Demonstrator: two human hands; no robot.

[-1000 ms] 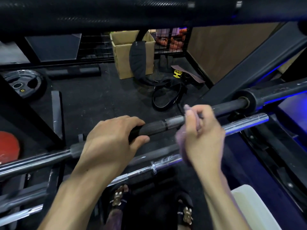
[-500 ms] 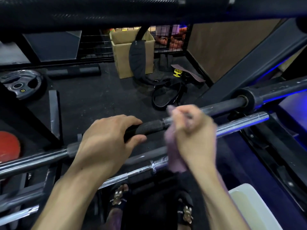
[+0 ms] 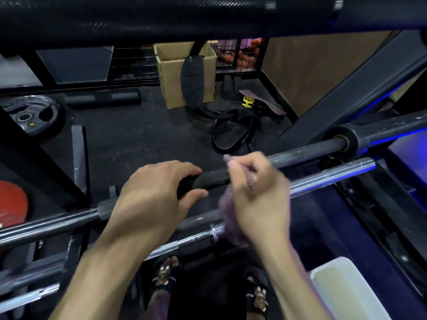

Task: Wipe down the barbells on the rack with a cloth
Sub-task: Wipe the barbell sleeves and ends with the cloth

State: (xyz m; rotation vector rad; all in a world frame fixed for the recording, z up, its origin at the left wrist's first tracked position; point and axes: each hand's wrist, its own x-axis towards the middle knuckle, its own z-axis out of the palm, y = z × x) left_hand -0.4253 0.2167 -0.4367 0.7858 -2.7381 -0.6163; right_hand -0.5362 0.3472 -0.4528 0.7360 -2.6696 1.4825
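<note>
The left hand (image 3: pixel 152 199) is wrapped over the upper barbell (image 3: pixel 307 153), fingers curled round its dark grip section. Just beside it, the right hand (image 3: pixel 261 195) clutches a pale purple cloth (image 3: pixel 231 218) against the same bar; the cloth is blurred and hangs down over the chrome barbell (image 3: pixel 332 174) lying just below. Both bars run across the rack (image 3: pixel 360 93) from lower left to upper right. A cardboard box (image 3: pixel 171 75) and a weight plate (image 3: pixel 32 116) sit on the floor beyond.
</note>
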